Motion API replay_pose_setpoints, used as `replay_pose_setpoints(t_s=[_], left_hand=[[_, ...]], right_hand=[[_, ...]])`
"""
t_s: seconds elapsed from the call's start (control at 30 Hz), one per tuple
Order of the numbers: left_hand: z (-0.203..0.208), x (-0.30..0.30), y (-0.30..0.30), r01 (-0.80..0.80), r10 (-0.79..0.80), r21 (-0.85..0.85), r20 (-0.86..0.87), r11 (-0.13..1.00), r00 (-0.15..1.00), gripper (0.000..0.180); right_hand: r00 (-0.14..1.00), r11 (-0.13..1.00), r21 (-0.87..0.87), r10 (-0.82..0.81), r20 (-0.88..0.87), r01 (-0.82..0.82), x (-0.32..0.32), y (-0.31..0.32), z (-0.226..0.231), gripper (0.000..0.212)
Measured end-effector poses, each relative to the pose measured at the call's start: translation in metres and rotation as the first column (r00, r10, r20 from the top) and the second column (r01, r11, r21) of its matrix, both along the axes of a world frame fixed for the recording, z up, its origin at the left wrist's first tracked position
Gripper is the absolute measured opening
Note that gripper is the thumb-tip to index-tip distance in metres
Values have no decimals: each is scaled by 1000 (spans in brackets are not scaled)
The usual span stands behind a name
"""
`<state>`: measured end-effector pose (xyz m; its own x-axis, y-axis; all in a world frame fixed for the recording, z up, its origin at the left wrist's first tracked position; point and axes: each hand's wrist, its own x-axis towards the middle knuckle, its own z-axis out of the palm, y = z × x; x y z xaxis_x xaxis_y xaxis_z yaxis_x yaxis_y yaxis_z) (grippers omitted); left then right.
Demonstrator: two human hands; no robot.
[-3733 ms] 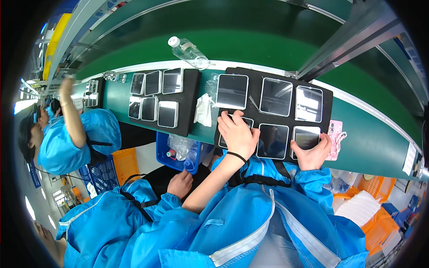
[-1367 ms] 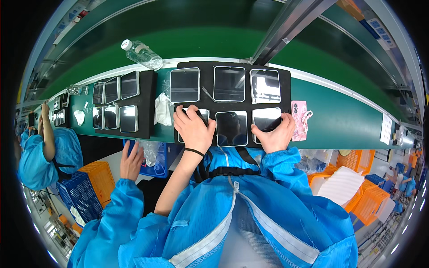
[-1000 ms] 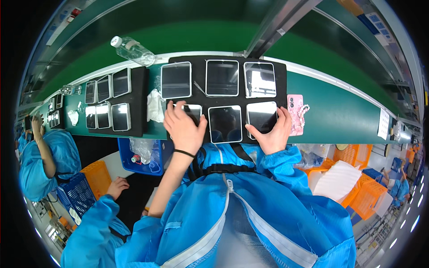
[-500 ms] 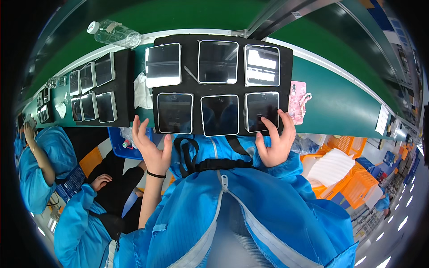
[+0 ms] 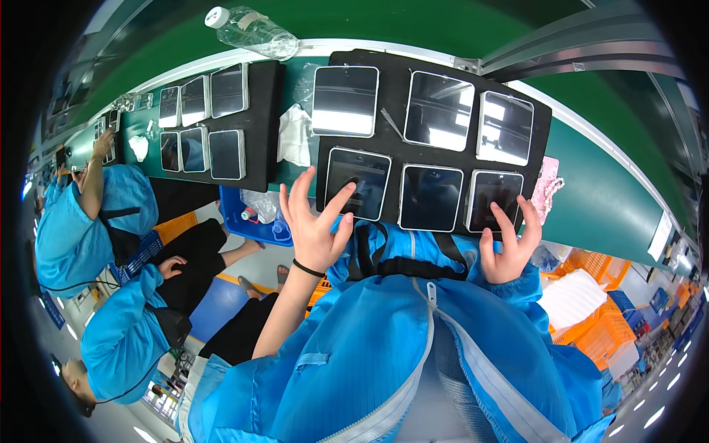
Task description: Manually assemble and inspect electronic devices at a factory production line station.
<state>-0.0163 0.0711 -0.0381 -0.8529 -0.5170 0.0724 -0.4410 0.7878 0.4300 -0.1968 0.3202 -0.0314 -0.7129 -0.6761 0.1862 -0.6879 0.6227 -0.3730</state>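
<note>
Fingers spread wide, the left hand (image 5: 317, 229) is held with its index fingertip over the lower-left device (image 5: 371, 190); the right hand (image 5: 511, 247), also parted, is held at the lower-right device (image 5: 489, 187), whose lower part is partly covered. Whether the screens are pressed cannot be told. Below them, a green workbench (image 5: 602, 207) is crossed at upper right by a metal post (image 5: 583, 52). Both devices are borne, with four others, on a black mat (image 5: 394, 88). Beside it are seen a clear bottle (image 5: 255, 33), a white cloth (image 5: 295, 136) and a pink phone (image 5: 545, 181).
</note>
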Motion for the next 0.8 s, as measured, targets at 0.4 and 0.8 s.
replay_pose_setpoints(t_s=[0.4,0.8], left_hand=[[3,-17,8,76,-63,70,-175,995,983,58],[-4,-80,51,315,-313,-2,99,949,944,113]], right_hand=[[999,999,-51,-1,33,3,4,-23,9,32],[961,987,-106,141,236,-119,10,-36,-11,37]])
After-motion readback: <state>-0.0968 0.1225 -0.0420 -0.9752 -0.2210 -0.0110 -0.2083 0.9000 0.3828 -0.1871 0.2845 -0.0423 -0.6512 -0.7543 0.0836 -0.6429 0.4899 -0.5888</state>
